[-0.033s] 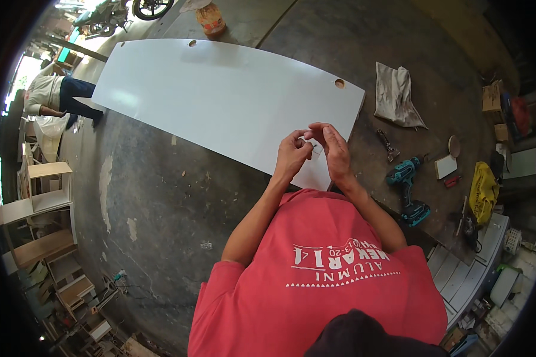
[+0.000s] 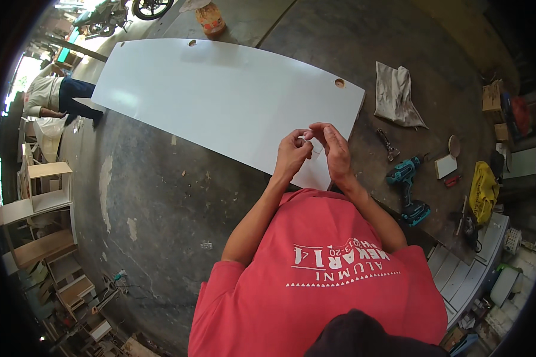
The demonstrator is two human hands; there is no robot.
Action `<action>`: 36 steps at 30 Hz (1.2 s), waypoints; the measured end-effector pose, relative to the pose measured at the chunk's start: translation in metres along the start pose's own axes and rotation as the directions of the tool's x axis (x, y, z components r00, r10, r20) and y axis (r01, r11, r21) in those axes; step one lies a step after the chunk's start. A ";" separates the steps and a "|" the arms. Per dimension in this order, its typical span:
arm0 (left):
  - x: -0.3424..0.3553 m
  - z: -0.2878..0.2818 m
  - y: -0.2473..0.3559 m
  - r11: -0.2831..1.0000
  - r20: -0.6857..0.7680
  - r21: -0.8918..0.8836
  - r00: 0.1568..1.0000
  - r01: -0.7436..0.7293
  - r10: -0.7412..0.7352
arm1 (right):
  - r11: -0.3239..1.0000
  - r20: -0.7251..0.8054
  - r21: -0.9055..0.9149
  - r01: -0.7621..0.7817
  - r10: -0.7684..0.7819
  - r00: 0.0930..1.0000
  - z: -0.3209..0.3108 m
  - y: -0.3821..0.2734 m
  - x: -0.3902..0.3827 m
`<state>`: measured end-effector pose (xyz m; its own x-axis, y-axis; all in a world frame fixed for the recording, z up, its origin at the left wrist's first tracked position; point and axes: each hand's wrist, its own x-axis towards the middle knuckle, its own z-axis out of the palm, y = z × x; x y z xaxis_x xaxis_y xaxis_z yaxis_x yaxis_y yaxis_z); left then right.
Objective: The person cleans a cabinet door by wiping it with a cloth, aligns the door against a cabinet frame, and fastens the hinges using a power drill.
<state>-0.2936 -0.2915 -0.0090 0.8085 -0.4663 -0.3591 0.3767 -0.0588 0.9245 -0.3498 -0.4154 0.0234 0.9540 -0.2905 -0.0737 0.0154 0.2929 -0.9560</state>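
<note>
A long white panel (image 2: 220,95) with round holes along its far edge stretches ahead of me. Over its near right end, my left hand (image 2: 290,156) has curled fingers closed on something small that I cannot make out. My right hand (image 2: 335,150) is open and loosely cupped beside it, fingertips close to those of my left. Right of the panel, a crumpled pale cloth (image 2: 398,95), a metal tool (image 2: 388,144), a teal cordless drill (image 2: 406,191), a small white block (image 2: 445,166) and a red tool (image 2: 451,181) lie on a dark surface (image 2: 429,232).
A co-worker (image 2: 47,95) stands at the far left, near a motorbike (image 2: 101,24). Stacked cabinet parts (image 2: 50,170) line the left side. An orange container (image 2: 209,21) sits beyond the panel. A yellow bag (image 2: 483,191), boxes (image 2: 492,98) and grey slats (image 2: 458,279) are at the right.
</note>
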 end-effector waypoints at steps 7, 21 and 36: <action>0.002 -0.005 -0.001 0.992 0.003 -0.129 1.000 0.007 -0.007 | 0.675 0.092 -0.697 0.243 -0.252 0.963 0.000 -0.020 -0.003; -0.010 -0.003 -0.013 0.977 0.128 -0.196 0.986 -0.083 0.110 | 0.774 0.183 -0.632 0.038 0.101 0.978 -0.046 -0.017 -0.009; -0.053 -0.076 -0.021 0.997 -0.490 0.043 0.868 -0.063 0.076 | 0.862 -0.260 -0.506 0.025 -0.180 0.949 -0.196 0.022 0.058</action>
<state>-0.3095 -0.1984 -0.0191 0.9524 0.0236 -0.3039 0.3048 -0.0671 0.9500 -0.3530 -0.6037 -0.0577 0.8246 -0.5651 0.0287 -0.1142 -0.2158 -0.9697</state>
